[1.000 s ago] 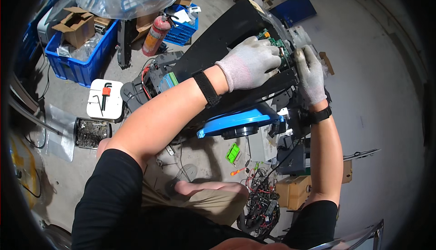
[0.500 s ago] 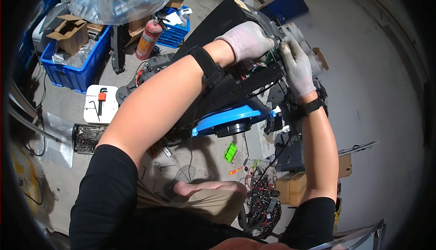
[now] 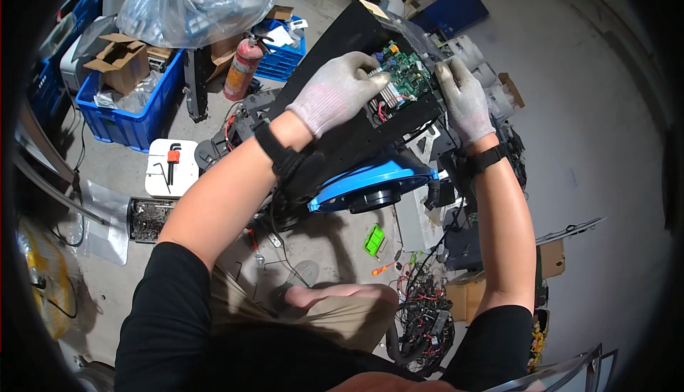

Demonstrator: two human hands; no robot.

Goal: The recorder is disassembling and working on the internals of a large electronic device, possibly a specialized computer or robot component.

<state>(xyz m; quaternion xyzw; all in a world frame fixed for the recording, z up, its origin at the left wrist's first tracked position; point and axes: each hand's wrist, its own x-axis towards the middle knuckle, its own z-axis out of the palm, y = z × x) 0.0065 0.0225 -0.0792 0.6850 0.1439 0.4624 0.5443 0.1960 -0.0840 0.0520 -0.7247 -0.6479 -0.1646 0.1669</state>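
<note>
A black box-shaped housing (image 3: pixel 324 64) stands tilted in front of me, its side open onto a green circuit board (image 3: pixel 407 71). Over the board's near left side is my left hand (image 3: pixel 342 91) in a pale knit glove. Its fingers are bent, thumb apart from them, and nothing shows between them. White connectors and red wires (image 3: pixel 383 111) lie just below the thumb. My gloved right hand (image 3: pixel 463 103) is closed at the housing's right rim; the fingertips' grip is partly hidden. A blue ring-shaped part (image 3: pixel 335 194) with a black round centre sits under the housing.
Left on the floor are a blue crate (image 3: pixel 117 125), a red fire extinguisher (image 3: pixel 243 71), a white tray (image 3: pixel 160 178) with hex keys and a box of screws (image 3: pixel 146 220). Nearer lie a green plastic case (image 3: pixel 373 239), a screwdriver (image 3: pixel 383 269) and a tangled wire heap (image 3: pixel 424 321).
My left hand has drawn back left and toward me from the board's far edge, so more of the board shows. My right hand stays at the rim. The view has shifted slightly.
</note>
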